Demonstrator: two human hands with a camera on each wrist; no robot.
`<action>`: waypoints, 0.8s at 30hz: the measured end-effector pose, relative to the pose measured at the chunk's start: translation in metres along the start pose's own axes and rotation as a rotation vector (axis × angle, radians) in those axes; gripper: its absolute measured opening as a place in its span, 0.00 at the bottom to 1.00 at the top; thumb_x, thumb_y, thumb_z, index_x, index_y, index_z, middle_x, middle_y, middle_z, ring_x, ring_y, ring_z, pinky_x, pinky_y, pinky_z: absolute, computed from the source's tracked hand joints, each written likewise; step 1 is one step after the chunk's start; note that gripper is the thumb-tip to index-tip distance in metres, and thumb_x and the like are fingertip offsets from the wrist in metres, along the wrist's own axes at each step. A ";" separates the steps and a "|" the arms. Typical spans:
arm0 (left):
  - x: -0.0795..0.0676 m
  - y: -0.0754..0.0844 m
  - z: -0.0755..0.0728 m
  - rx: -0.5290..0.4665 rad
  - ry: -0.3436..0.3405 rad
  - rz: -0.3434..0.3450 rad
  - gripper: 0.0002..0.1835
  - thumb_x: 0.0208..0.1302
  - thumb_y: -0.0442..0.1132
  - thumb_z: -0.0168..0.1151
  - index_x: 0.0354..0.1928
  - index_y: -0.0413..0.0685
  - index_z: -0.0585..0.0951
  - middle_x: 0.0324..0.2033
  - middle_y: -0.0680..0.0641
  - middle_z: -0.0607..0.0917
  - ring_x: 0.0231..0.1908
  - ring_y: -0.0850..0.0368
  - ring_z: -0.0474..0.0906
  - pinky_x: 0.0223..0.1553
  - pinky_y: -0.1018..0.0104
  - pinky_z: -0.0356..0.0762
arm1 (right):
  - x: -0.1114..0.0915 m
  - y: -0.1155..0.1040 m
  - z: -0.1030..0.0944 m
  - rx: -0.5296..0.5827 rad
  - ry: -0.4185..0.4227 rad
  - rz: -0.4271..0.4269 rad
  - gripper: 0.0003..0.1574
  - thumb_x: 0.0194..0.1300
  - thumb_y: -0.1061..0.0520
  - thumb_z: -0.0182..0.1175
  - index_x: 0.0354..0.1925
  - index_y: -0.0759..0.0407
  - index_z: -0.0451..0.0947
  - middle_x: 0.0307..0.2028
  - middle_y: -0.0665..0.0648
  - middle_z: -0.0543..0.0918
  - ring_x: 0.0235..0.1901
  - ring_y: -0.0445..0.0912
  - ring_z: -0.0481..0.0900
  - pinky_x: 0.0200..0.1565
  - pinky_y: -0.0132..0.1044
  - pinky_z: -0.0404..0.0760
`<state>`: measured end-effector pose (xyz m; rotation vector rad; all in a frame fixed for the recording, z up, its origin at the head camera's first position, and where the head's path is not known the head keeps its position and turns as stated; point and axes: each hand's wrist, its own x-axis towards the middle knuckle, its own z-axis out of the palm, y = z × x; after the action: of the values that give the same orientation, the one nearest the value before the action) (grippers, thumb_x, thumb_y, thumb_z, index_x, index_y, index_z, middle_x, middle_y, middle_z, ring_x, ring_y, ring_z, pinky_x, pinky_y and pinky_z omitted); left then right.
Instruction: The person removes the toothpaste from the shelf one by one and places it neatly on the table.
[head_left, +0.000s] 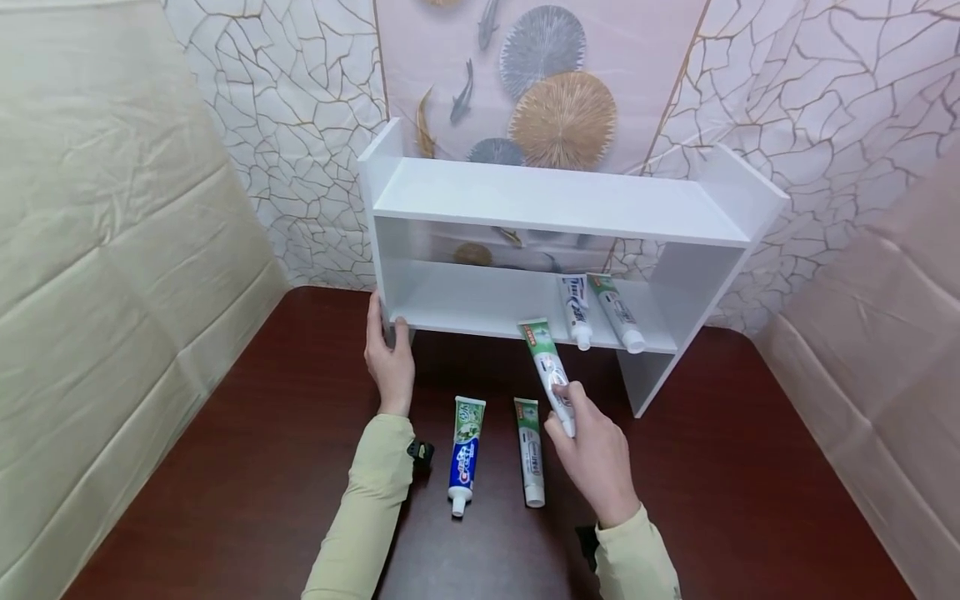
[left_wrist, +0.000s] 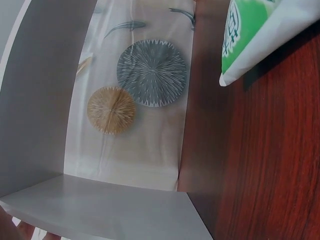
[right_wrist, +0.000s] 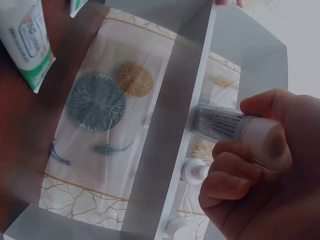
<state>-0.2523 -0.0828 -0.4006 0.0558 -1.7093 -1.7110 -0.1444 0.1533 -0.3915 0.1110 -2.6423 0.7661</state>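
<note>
My right hand (head_left: 600, 454) pinches a green and white toothpaste tube (head_left: 547, 360) near its cap, and the tube's flat end overlaps the front edge of the lower board. In the right wrist view, thumb and fingers are round the tube's white cap (right_wrist: 264, 142). My left hand (head_left: 392, 362) grips the left side of the white shelf (head_left: 472, 296), thumb in front and fingers along the outer side. On the lower board lie a blue and white tube (head_left: 576, 307) and another green and white tube (head_left: 617, 310), caps toward me.
On the dark wooden table (head_left: 247, 467), before the shelf, lie a blue and green toothpaste tube (head_left: 465, 450) and a green and white tube (head_left: 529, 454). The shelf's upper board (head_left: 555, 196) overhangs the lower one. A patterned cloth (head_left: 315, 150) hangs behind.
</note>
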 end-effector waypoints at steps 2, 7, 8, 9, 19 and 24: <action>0.001 0.000 0.000 0.002 -0.001 0.001 0.28 0.71 0.34 0.52 0.72 0.57 0.65 0.69 0.47 0.69 0.65 0.47 0.70 0.60 0.47 0.73 | -0.002 0.000 0.000 0.012 0.000 0.010 0.18 0.62 0.57 0.60 0.51 0.57 0.72 0.45 0.61 0.85 0.20 0.44 0.71 0.22 0.34 0.68; 0.002 -0.002 -0.002 -0.023 -0.020 -0.007 0.28 0.71 0.35 0.52 0.71 0.57 0.66 0.68 0.47 0.71 0.64 0.47 0.70 0.60 0.46 0.73 | -0.015 -0.001 -0.002 0.049 0.011 0.054 0.20 0.62 0.58 0.60 0.54 0.56 0.73 0.46 0.63 0.85 0.21 0.43 0.71 0.23 0.33 0.68; 0.002 -0.002 -0.003 -0.033 -0.025 -0.007 0.28 0.71 0.35 0.52 0.71 0.56 0.66 0.68 0.46 0.71 0.64 0.46 0.70 0.60 0.46 0.73 | -0.018 -0.001 -0.003 0.055 0.020 0.062 0.20 0.62 0.58 0.60 0.54 0.56 0.73 0.45 0.63 0.85 0.21 0.43 0.71 0.23 0.33 0.68; 0.003 -0.002 -0.004 -0.046 -0.031 -0.006 0.27 0.71 0.34 0.52 0.71 0.55 0.66 0.67 0.45 0.72 0.63 0.45 0.71 0.59 0.45 0.73 | -0.020 -0.001 -0.004 0.062 0.032 0.069 0.20 0.62 0.59 0.60 0.54 0.55 0.73 0.44 0.63 0.85 0.20 0.43 0.70 0.23 0.34 0.67; 0.004 0.002 -0.014 -0.094 -0.076 -0.052 0.27 0.71 0.34 0.53 0.71 0.51 0.66 0.66 0.42 0.72 0.60 0.42 0.71 0.55 0.51 0.71 | -0.043 0.014 -0.008 0.063 0.034 0.195 0.18 0.64 0.58 0.58 0.53 0.50 0.74 0.36 0.64 0.86 0.21 0.44 0.71 0.24 0.35 0.65; 0.004 0.003 -0.014 -0.109 -0.106 -0.069 0.27 0.71 0.34 0.52 0.71 0.50 0.65 0.66 0.42 0.72 0.61 0.44 0.70 0.56 0.52 0.70 | -0.047 0.034 -0.006 -0.002 0.021 0.225 0.17 0.65 0.57 0.58 0.52 0.52 0.73 0.34 0.65 0.86 0.21 0.46 0.72 0.22 0.37 0.65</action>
<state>-0.2469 -0.0959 -0.3977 -0.0268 -1.7047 -1.8849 -0.1057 0.1840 -0.4222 -0.1973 -2.6644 0.8307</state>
